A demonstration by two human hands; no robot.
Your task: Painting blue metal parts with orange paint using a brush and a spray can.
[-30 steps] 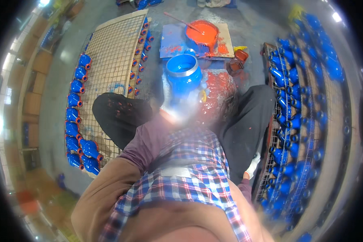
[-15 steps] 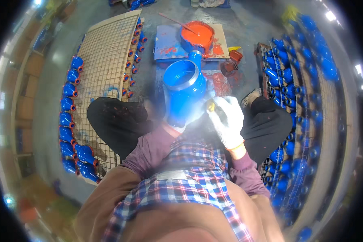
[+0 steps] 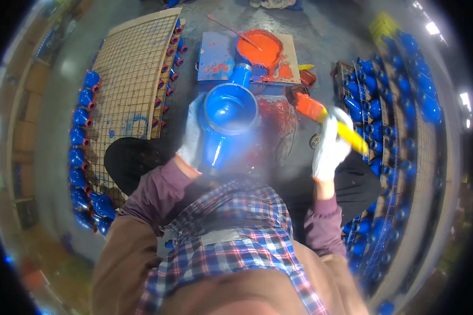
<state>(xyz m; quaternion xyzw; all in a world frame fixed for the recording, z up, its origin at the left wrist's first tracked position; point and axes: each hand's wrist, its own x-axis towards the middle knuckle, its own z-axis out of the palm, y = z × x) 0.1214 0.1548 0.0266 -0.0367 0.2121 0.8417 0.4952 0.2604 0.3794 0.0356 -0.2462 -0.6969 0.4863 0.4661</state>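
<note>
A blue-painted metal valve body (image 3: 215, 137), with a wide round opening facing up and narrower necks at its far and near ends, is held above my lap. My left hand (image 3: 193, 128), in a white glove, grips its left side; the fingers are partly hidden behind it. To the right, my right hand (image 3: 332, 147), also gloved in white, is closed round a paintbrush (image 3: 347, 134) with a yellow handle and a red-coated head. The brush head points away and to the left, its tip overlapping a small dark container (image 3: 295, 93); contact cannot be made out.
Ahead stands a pot of orange-red paint (image 3: 270, 56) with a stick in it, on a paint-stained board (image 3: 213, 58). A wire mesh rack (image 3: 136, 58) lies at left, edged by blue fittings with red rims (image 3: 80, 116). Racks of blue fittings (image 3: 374, 109) line the right.
My right hand has moved right and away from my lap, bringing the brush into full view. The valve body has shifted left and tilted, its wide opening now facing up more.
</note>
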